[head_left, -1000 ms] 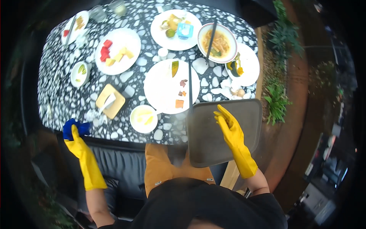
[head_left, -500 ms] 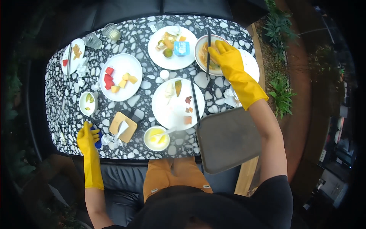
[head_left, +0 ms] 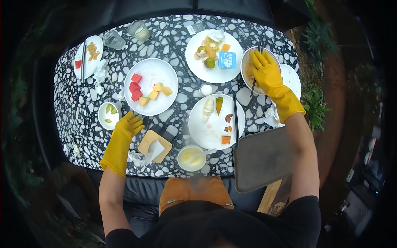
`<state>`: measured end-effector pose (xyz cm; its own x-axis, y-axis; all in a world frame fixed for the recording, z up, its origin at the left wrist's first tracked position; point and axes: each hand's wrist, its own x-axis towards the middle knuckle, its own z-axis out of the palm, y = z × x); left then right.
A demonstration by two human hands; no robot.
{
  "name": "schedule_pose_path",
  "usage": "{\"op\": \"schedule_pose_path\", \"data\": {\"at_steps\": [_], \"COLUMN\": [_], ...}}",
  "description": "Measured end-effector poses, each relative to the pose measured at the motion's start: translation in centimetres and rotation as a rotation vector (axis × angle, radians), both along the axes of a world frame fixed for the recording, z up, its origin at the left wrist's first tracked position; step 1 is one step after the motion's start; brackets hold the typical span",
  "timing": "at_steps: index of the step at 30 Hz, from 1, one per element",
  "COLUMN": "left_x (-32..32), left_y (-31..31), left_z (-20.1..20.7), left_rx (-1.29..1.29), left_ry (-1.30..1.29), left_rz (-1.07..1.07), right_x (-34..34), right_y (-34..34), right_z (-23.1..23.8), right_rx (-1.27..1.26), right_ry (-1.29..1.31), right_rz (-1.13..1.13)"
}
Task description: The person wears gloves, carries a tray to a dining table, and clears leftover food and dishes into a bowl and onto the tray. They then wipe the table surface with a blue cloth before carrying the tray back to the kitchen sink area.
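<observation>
My right hand (head_left: 264,72), in a yellow rubber glove, is over a bowl (head_left: 245,62) of brownish food at the far right. Its fingers curl over a pair of dark chopsticks (head_left: 252,90), whose ends stick out on both sides; the palm side is hidden. My left hand (head_left: 129,125), gloved alike, hovers open above the table with nothing in it. Around it are a small white bowl (head_left: 101,117) with green slices, a wooden-topped tissue box (head_left: 144,144) and a plate (head_left: 144,68) of watermelon and melon pieces. A blue thing shows slightly beside the left glove.
A brown tray (head_left: 262,161) overhangs the table's right front edge. Mid-table stand a plate (head_left: 202,136) of scraps with chopsticks, a bowl (head_left: 191,165) of yellow liquid with a spoon, and a plate (head_left: 198,70) holding a blue cup. Glasses (head_left: 138,31), crumpled tissues (head_left: 100,72) and plants (head_left: 314,111) surround.
My left hand has moved up and right, away from the blue thing towards the fruit plate. My right hand has come further over the bowl, and the chopsticks there now slant.
</observation>
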<state>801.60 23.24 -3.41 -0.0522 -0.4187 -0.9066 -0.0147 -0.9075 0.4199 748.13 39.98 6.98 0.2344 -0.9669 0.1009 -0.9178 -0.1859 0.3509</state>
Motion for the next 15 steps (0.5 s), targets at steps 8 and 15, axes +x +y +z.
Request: {"op": "schedule_pose_path", "data": {"at_steps": [8,15], "left_x": [1.7,-2.3], "left_y": [-3.4,-4.1], "left_z": [-11.9,-7.3], "left_rx": [-0.022,-0.046], "left_ry": [0.089,0.121], "left_rz": [0.027,-0.021], "right_x": [2.0,5.5], "right_y": [0.0,9.1], "right_z": [9.6,7.8], "right_rx": [-0.137,-0.258], "right_ry": [-0.365,-0.932], "right_rz": [-0.232,-1.236]}}
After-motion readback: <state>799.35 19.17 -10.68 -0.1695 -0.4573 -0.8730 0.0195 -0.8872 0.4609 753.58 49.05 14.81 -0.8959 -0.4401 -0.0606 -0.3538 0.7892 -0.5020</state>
